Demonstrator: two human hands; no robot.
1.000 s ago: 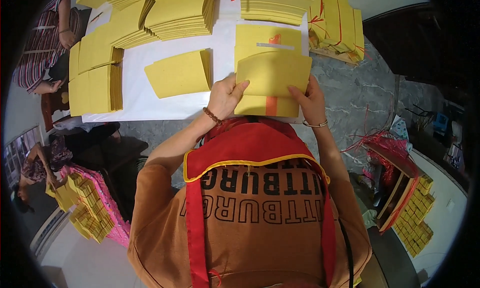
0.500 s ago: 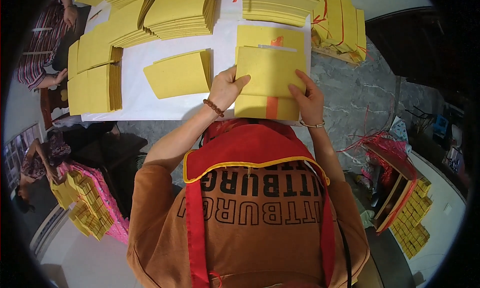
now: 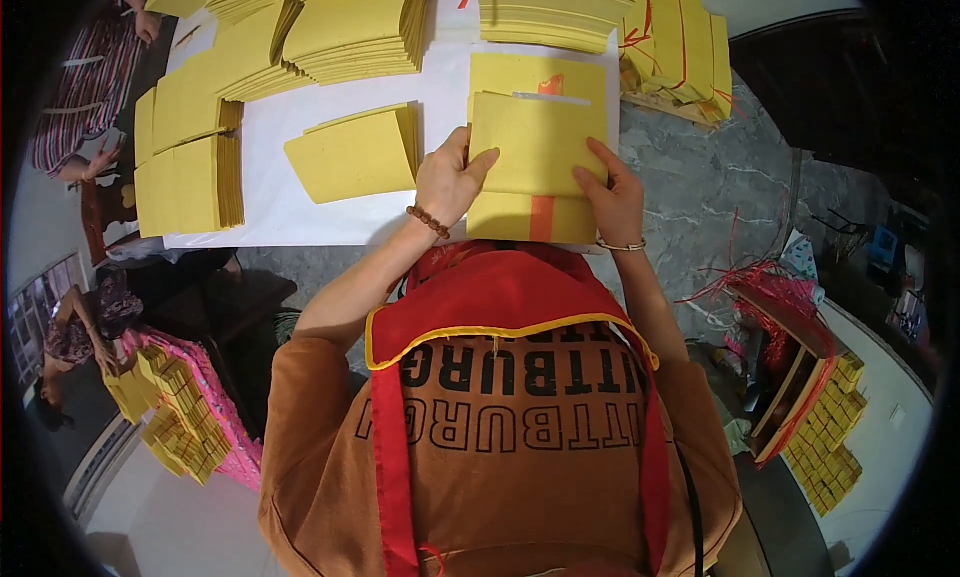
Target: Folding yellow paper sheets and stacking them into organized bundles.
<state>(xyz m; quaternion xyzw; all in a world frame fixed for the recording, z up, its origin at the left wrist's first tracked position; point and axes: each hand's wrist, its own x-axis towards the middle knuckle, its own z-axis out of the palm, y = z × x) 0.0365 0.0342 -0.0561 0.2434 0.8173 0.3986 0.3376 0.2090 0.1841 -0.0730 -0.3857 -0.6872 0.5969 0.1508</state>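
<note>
A folded piece of yellow paper (image 3: 537,137) lies between my two hands at the near right of the white table. My left hand (image 3: 450,180) grips its left edge, thumb on top and the other fingers mostly hidden. At the right edge my right hand (image 3: 617,190) is closed on the paper, its thumb on the upper face. Underneath, more yellow paper with an orange strip (image 3: 542,218) sticks out on the near and far sides. A thin pale strip (image 3: 552,99) shows along the far edge of the held paper. To the left rests a loose yellow folded bundle (image 3: 355,157).
Yellow paper stacks (image 3: 355,37) line the table's (image 3: 270,192) far and left sides. Bundles tied with red string (image 3: 690,57) stand beyond its right corner. At the left, a person's hand (image 3: 103,162) is near a stack. A wooden rack with red strings (image 3: 790,377) stands right.
My hands keep the same hold on the yellow paper, and the view has shifted slightly. At the left, the other person's hand has drawn back from the stack.
</note>
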